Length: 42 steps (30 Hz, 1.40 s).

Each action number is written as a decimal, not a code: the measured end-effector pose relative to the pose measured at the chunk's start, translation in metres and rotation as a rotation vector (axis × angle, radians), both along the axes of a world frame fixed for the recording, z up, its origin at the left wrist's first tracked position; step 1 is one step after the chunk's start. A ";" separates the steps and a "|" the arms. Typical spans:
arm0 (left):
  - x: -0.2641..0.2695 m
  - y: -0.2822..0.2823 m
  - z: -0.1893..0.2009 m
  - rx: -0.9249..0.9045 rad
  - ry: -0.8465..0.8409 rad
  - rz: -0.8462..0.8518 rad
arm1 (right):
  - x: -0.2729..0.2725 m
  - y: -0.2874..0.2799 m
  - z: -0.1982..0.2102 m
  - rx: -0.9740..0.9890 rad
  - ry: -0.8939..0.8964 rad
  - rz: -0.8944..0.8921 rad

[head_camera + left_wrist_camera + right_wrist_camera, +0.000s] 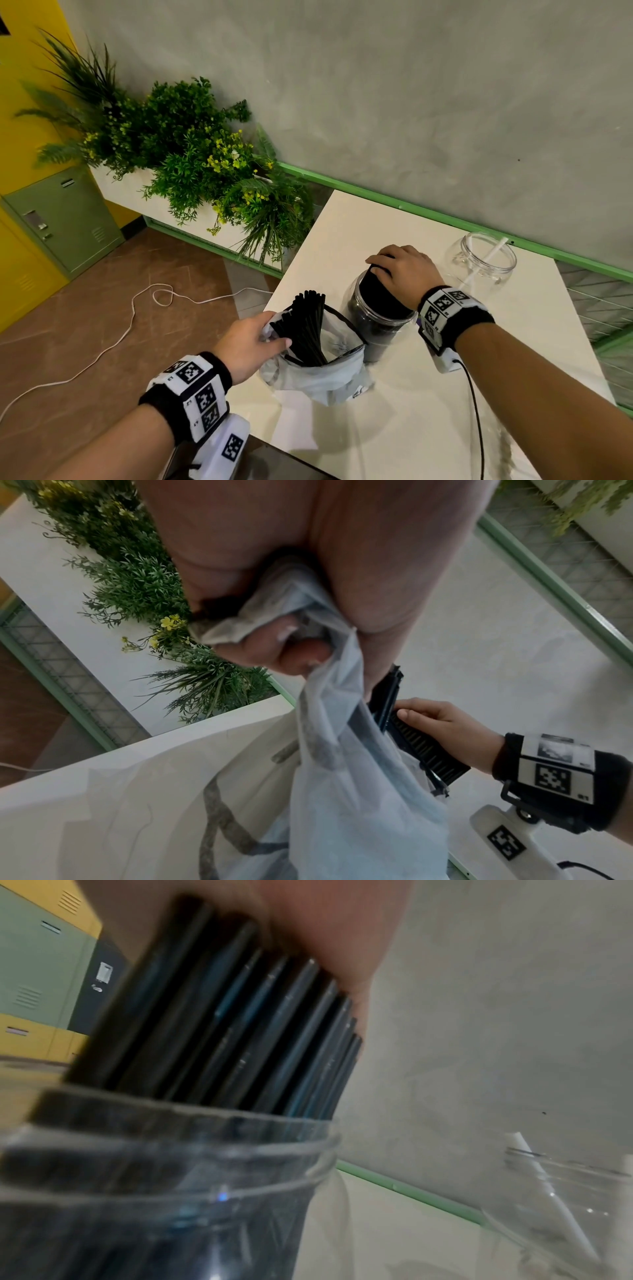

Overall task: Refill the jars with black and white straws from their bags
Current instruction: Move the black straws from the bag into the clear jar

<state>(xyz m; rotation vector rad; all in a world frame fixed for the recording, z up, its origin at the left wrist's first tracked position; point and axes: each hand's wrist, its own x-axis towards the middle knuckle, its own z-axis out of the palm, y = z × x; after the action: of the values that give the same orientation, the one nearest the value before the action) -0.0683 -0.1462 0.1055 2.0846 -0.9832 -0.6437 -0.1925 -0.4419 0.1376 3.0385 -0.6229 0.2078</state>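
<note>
On the white table [428, 428] my left hand [270, 334] pinches the rim of a translucent plastic bag [318, 377] and keeps it open; several black straws [308, 325] stand in it. In the left wrist view my fingers [301, 653] bunch the bag's film [342, 791]. Just right of the bag stands a clear jar [376, 325] packed with black straws [380, 294]. My right hand [387, 267] covers their tops, fingers curled over the bundle [240, 1020]. Behind it a second clear jar [479, 270] holds a few white straws [495, 253].
The grey wall with a green rail [445, 212] runs behind the table. A planter of green plants [191, 147] sits off the table's left corner. A white cable [137, 308] lies on the brown floor, and lockers [61, 219] stand far left. A black cable [476, 411] trails from my right wrist.
</note>
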 end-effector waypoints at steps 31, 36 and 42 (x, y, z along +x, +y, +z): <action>0.004 -0.001 -0.011 -0.089 0.090 -0.032 | -0.029 0.148 -0.061 0.743 -0.384 0.054; -0.001 -0.005 -0.011 -0.141 0.154 -0.043 | -0.019 0.163 -0.070 0.633 -0.356 -0.022; -0.004 -0.008 -0.007 -0.152 0.170 -0.067 | -0.009 0.164 -0.074 0.648 -0.413 -0.053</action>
<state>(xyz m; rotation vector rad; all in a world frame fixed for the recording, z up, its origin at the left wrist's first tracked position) -0.0724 -0.1540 0.0981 1.8386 -0.9766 -0.7437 -0.2016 -0.2776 0.0634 3.6125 -0.9534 0.7905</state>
